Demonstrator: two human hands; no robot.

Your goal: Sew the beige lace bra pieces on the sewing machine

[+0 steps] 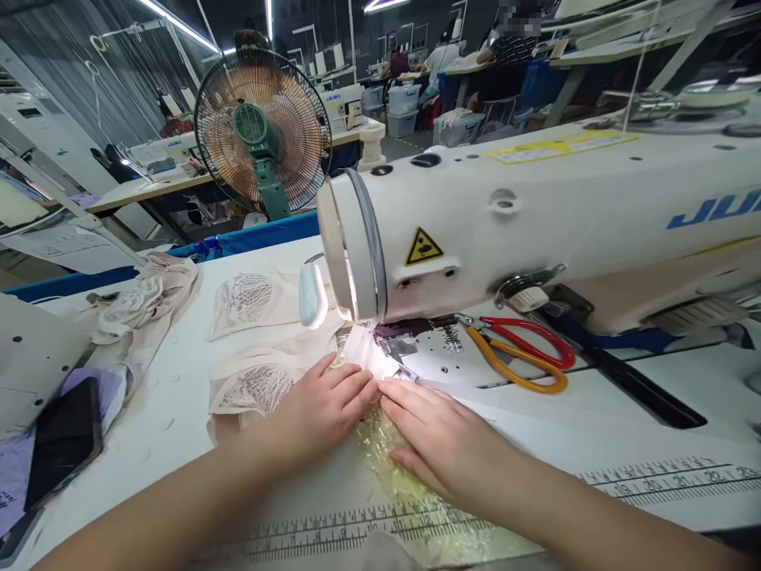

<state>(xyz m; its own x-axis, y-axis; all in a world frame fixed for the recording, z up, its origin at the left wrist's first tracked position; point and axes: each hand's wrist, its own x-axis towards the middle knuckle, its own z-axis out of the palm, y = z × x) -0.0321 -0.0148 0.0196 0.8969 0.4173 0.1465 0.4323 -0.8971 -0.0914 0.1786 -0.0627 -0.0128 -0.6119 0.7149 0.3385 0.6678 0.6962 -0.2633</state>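
Note:
My left hand (324,408) lies on a pale lace fabric piece (380,432), fingers stretched forward and pressed flat. My right hand (437,432) rests beside it on the same fabric, fingers flat and pointing toward the needle. Both sets of fingertips meet just in front of the presser foot (386,341) of the white sewing machine (535,214). The fabric's leading edge lies under the lit needle area.
Red and orange-handled scissors (523,353) lie right of the needle plate. Lace pieces (250,301) and a fabric pile (143,305) sit at the left, a phone (63,440) at the near left. A fan (261,131) stands behind; people work at far tables.

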